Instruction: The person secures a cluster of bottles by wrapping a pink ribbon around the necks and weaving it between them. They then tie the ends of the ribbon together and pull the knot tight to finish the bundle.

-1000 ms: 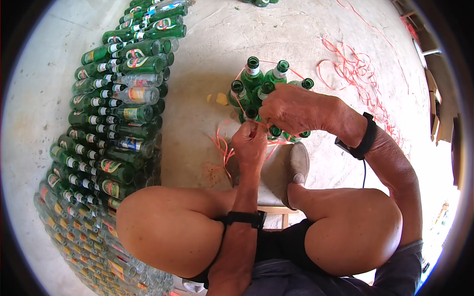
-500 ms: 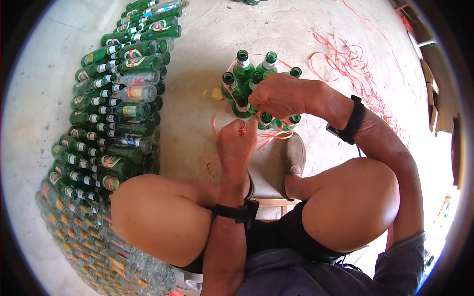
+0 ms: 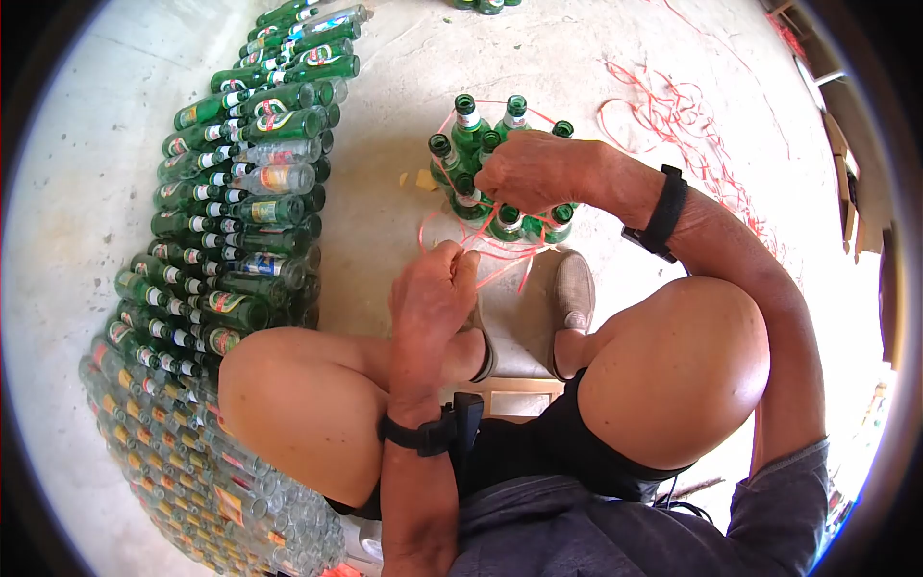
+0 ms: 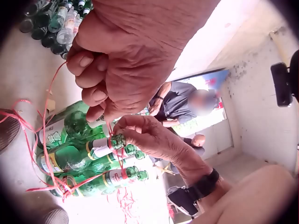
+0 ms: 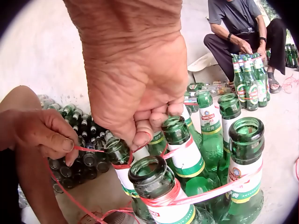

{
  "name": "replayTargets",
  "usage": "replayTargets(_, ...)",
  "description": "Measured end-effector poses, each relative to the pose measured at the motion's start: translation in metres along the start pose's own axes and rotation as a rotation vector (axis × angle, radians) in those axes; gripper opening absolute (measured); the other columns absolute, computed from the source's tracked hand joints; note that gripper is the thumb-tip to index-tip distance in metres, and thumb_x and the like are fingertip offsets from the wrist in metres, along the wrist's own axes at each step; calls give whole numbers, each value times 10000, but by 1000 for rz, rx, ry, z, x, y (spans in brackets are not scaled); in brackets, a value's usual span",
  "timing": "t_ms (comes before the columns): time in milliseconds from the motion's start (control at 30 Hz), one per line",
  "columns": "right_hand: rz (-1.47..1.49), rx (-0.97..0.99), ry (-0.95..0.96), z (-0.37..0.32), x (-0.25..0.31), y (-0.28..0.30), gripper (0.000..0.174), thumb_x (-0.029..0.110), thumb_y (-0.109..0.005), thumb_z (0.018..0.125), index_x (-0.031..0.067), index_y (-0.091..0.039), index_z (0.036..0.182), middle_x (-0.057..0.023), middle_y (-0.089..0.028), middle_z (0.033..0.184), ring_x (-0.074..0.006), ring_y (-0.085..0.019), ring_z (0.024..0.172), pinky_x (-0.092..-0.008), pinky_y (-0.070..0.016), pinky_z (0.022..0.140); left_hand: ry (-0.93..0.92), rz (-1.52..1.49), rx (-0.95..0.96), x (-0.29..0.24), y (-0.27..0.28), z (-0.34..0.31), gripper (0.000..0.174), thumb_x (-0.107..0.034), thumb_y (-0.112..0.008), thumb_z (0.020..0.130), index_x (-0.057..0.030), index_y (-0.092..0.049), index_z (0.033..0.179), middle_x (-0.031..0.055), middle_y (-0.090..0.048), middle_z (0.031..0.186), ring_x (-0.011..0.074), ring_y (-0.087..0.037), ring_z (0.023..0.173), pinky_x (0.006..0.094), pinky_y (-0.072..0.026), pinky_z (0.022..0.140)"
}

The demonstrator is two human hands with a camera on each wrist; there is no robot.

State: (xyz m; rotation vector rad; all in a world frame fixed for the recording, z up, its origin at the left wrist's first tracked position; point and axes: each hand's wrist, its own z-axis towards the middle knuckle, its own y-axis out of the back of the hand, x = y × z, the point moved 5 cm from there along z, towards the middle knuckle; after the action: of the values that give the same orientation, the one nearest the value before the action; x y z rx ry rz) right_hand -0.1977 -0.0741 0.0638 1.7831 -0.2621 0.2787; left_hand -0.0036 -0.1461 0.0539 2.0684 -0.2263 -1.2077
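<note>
Several green glass bottles [image 3: 467, 141] stand upright in a bundle on the floor, with red plastic string [image 5: 187, 199] running round their necks. Below and left of the bundle in the head view, my left hand [image 3: 433, 293] pinches a length of the string, stretched toward a bottle neck [image 5: 117, 154] in the right wrist view. My right hand [image 3: 529, 171] is over the bundle, its fingers curled at the necks and pinching the string close to a rim. In the left wrist view, its thumb and forefinger meet beside a bottle mouth [image 4: 118, 141].
A long stack of lying bottles [image 3: 279, 125] runs along the left. Loose red string lies tangled [image 3: 683, 125] on the floor to the right. My shoe [image 3: 574, 288] is close in front of the bundle. Another seated person [image 5: 240, 35] handles a bottle bundle [image 5: 250, 81] farther off.
My left hand has moved away from the right hand, down and left toward my knees, drawing string out. The right hand stays at the bottle necks. The head view has shifted slightly.
</note>
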Motion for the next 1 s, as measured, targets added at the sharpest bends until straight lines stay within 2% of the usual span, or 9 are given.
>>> replayTargets(267,-41,-15,-107,-3,-2,12,194,180,-685,818,21,-676,708,-206,-659,664,-429,-695,683,-537,-549,646,-7,-54,-176,11,-26,25,229,-261,-643,986,-53,-721,933,216,-722,845,466,-693,819,537,-535,712)
replayTargets(467,147,-7,-255,-8,-13,18,271,276,-745,802,32,-680,702,-171,-669,688,-403,-697,710,-511,-536,652,37,-258,-230,12,-40,39,216,-261,-684,964,-58,-754,985,180,-706,766,369,-688,683,480,-522,653)
replayTargets(567,201,-40,-243,-8,-19,20,296,289,-763,788,31,-664,680,-154,-650,671,-375,-676,684,-467,-529,641,10,-372,-245,15,-55,46,198,-228,-709,958,-37,-755,976,134,-691,708,235,-641,602,416,-492,602)
replayTargets(667,250,45,-303,-11,-22,26,282,259,-749,787,21,-657,666,-148,-643,658,-327,-655,643,-435,-525,625,95,-639,-150,20,-72,53,151,-117,-700,986,21,-740,941,-49,-594,685,24,-473,625,256,-353,553)
replayTargets(767,334,103,-315,-11,-27,31,245,227,-734,782,10,-683,679,-129,-661,662,-264,-644,625,-406,-519,609,10,-806,-137,18,-81,62,143,-102,-694,976,32,-740,971,-29,-592,666,29,-477,614,268,-380,539)
replayTargets(867,389,203,-287,-13,-36,25,216,208,-726,779,2,-717,714,-121,-686,679,-231,-651,626,-398,-521,605,13,-905,-152,17,-87,64,128,-81,-675,983,26,-746,987,-53,-583,718,15,-471,639,245,-347,535)
replayTargets(967,427,159,-348,-19,-45,27,192,188,-721,771,-2,-737,752,-123,-698,694,-231,-668,645,-391,-531,620,15,-1080,-189,7,-85,59,117,-81,-678,980,10,-752,988,-44,-606,775,20,-475,657,235,-331,547)
replayTargets(1000,407,152,-344,-21,-46,27,187,184,-719,770,-2,-737,757,-127,-703,702,-233,-675,653,-389,-535,626,92,-1159,-141,4,-84,57,112,-102,-694,983,-5,-750,977,-47,-606,775,17,-448,619,234,-313,524)
